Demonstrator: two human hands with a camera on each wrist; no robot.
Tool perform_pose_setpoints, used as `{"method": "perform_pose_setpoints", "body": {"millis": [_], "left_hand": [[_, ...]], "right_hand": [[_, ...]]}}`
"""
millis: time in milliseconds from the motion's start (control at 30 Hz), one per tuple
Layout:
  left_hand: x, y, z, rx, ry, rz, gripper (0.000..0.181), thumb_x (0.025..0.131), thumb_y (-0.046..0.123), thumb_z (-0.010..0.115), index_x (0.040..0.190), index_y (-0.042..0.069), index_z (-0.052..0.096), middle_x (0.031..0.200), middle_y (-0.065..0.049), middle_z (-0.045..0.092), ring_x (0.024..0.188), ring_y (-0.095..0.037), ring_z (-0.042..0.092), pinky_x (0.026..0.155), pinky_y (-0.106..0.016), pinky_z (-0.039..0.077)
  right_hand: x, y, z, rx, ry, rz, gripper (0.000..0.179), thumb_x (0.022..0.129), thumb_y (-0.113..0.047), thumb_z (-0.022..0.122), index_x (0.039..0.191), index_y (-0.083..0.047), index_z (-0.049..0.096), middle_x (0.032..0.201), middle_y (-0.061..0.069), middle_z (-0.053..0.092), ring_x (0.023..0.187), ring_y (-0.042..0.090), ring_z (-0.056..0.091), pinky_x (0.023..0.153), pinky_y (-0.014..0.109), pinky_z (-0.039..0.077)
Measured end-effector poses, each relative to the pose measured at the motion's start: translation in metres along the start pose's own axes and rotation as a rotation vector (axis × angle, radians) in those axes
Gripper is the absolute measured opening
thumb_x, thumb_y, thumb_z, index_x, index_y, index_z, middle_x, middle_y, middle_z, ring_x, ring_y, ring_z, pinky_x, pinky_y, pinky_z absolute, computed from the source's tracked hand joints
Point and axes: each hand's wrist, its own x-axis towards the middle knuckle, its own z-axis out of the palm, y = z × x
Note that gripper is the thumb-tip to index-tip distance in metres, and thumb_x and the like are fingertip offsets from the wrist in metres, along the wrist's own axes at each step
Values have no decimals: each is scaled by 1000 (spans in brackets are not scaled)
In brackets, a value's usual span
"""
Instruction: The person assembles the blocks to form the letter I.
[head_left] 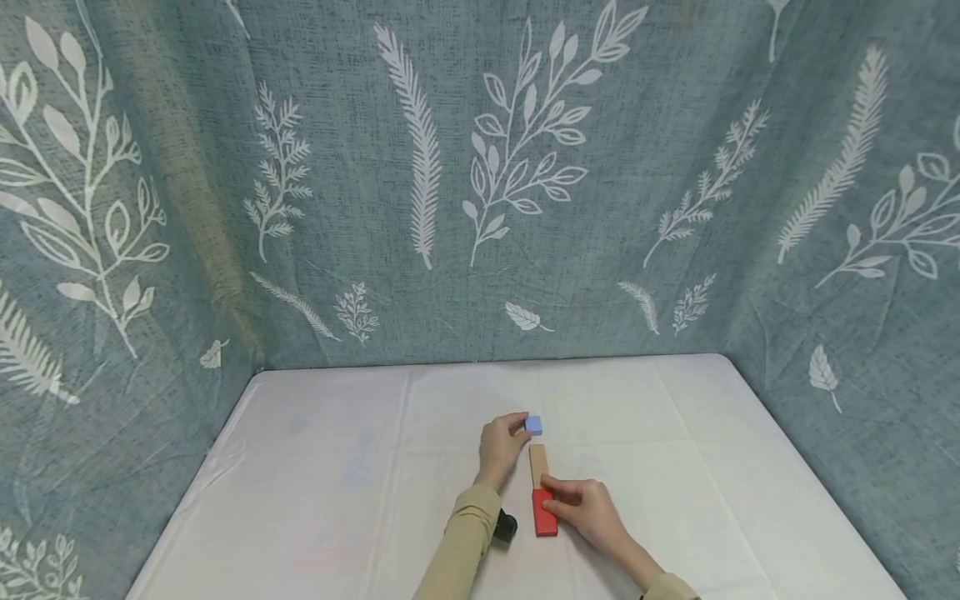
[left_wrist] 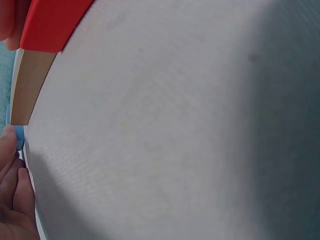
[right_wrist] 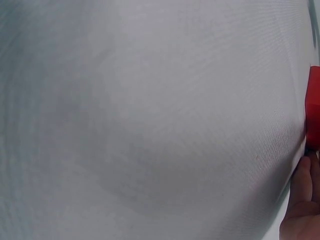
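Note:
Near the middle of the table, my left hand (head_left: 501,450) pinches a small blue block (head_left: 534,425) between thumb and fingers. Just nearer lies a plain wooden block (head_left: 537,465), long and narrow, with a red block (head_left: 545,514) end to end behind it, forming a line toward the blue one. My right hand (head_left: 595,510) holds the red block from the right, its thumb on the red and a fingertip by the seam. In the left wrist view, the blue block (left_wrist: 19,136) shows partly behind the left thumb. The red block (right_wrist: 313,107) appears at the edge of the right wrist view.
A white cloth covers the table (head_left: 322,475). Green curtain (head_left: 450,317) with white leaf prints hangs behind and along both sides. A small black device (head_left: 505,527) sits at the left sleeve's cuff.

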Motion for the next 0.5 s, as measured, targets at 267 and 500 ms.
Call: {"method": "perform_pose_setpoints", "body": {"millis": [267,500], "left_hand": [[-1,-2,-2,2,2,-7,33,78,11,67,110,10,64,110,-8,64,102,-24,59,87,-38,48],[-8,-2,-3,-14,23,36,34,78,9,66,111,7,63,110,-9,63,104,-26,58,89,-39,47]], "right_hand": [[1,-1,1,-5,-3,0,39,76,-26,70,111,-9,64,110,3,64,106,22,57,84,29,50],[0,1,1,-7,-1,-1,40,76,-27,70,111,-8,64,111,3,63,105,23,58,83,27,50]]}}
